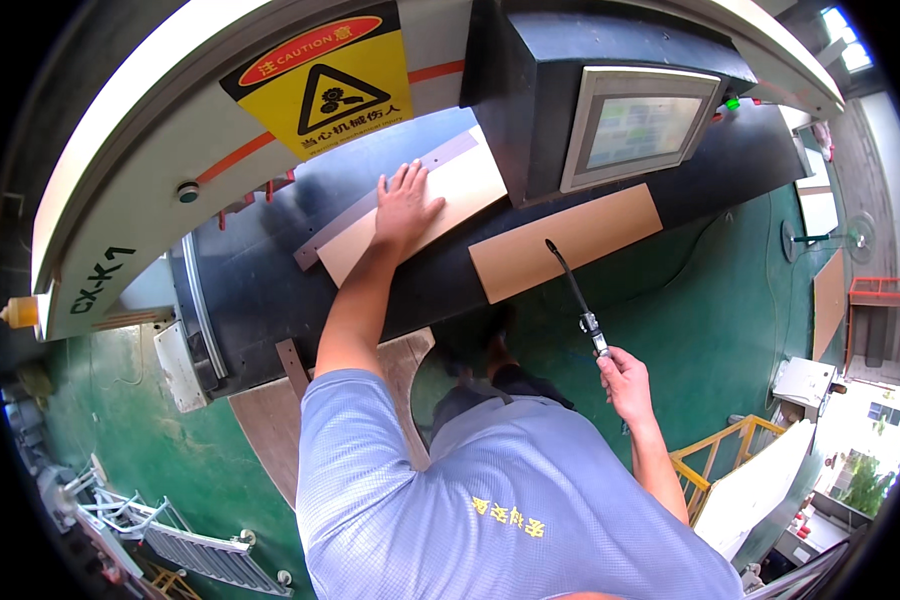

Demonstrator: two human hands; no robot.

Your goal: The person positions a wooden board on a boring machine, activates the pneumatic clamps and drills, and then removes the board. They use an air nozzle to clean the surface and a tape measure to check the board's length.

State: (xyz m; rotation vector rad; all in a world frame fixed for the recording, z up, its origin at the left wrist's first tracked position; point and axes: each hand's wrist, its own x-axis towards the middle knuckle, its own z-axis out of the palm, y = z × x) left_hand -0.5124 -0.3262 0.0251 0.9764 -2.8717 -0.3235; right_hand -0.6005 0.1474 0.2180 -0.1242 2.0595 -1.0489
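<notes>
My left hand [407, 207] lies flat on a pale board [450, 200], fingers stretched out and a little apart. The board rests at a slant on the dark machine table, its far side along a mauve-grey strip [350, 212] with small holes. In my right hand [625, 383] is what looks like an air blow gun [591, 328], its handle wrapped by my fingers. Its long, thin black nozzle reaches forward over a brown board [570, 240]. That second board lies at the table's near edge and juts out past it. Whether the nozzle tip touches the board, I cannot tell.
A large machine frame [140, 170] with a yellow caution sign [320, 80] arches over the dark table [260, 290]. A grey-framed screen [642, 128] hangs above the boards. Beside my left arm is a wooden panel [270, 420]. A yellow rack [720, 450] stands at right.
</notes>
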